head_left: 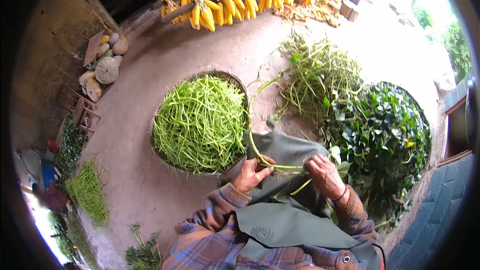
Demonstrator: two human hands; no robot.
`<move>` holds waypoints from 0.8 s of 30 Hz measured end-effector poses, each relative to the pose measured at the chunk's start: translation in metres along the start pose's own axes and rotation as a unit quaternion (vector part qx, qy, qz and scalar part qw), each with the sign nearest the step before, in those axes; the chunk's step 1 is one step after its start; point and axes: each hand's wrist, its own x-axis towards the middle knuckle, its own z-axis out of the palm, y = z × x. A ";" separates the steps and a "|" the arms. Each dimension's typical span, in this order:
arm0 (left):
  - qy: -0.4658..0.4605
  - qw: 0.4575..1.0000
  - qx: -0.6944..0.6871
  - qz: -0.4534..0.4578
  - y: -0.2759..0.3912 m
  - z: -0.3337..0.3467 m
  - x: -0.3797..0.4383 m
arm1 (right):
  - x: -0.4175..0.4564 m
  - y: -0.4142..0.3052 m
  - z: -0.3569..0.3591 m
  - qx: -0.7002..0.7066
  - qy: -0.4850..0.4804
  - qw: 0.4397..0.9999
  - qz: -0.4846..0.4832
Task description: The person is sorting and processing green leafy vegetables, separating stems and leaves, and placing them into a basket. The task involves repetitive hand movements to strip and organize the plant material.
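Note:
A long green vine (252, 127) curves up from my lap toward the vine heap. My left hand (250, 175) pinches it between thumb and fingers. Farther along the same vine, near its leafy end, my right hand (323, 174) grips it; a few leaves (342, 165) show just behind that hand. Beneath both hands lies a dark green apron (285, 146) over my lap. Left of the vine stands a woven basket (245, 88) heaped with cut green stalks (200, 123). To the right is a mound of dark green leaves (386, 131).
A tangled heap of stripped vines (322, 71) lies ahead. Corn cobs (225, 7) hang from a pole at the back. Pumpkins (107, 70) and a small wooden chair (84, 114) line the left wall. Another person (54, 197) is at far left, near a stalk pile (89, 191).

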 end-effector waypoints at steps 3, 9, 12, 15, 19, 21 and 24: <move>0.035 0.997 0.063 -0.029 0.009 0.008 -0.004 | 0.010 -0.015 -0.022 -0.067 -0.049 0.996 0.024; 0.079 0.993 0.073 0.045 -0.016 0.024 0.009 | 0.032 -0.060 -0.046 -0.164 -0.112 0.980 -0.031; 0.101 0.988 0.078 0.082 -0.026 0.029 0.018 | 0.035 -0.075 -0.034 -0.196 -0.103 0.973 -0.068; 0.126 0.985 0.081 0.084 -0.033 0.027 0.026 | 0.030 -0.091 -0.026 -0.248 -0.112 0.961 -0.048; 0.209 0.976 -0.062 0.017 -0.044 -0.015 0.035 | 0.011 -0.079 -0.058 -0.051 -0.117 0.991 0.036; 0.211 0.957 -0.197 -0.029 -0.045 -0.039 0.036 | -0.005 -0.066 -0.062 0.019 -0.025 0.990 0.140; 0.184 0.943 -0.276 -0.040 -0.036 -0.039 0.029 | -0.021 -0.030 -0.031 0.140 0.084 0.956 0.244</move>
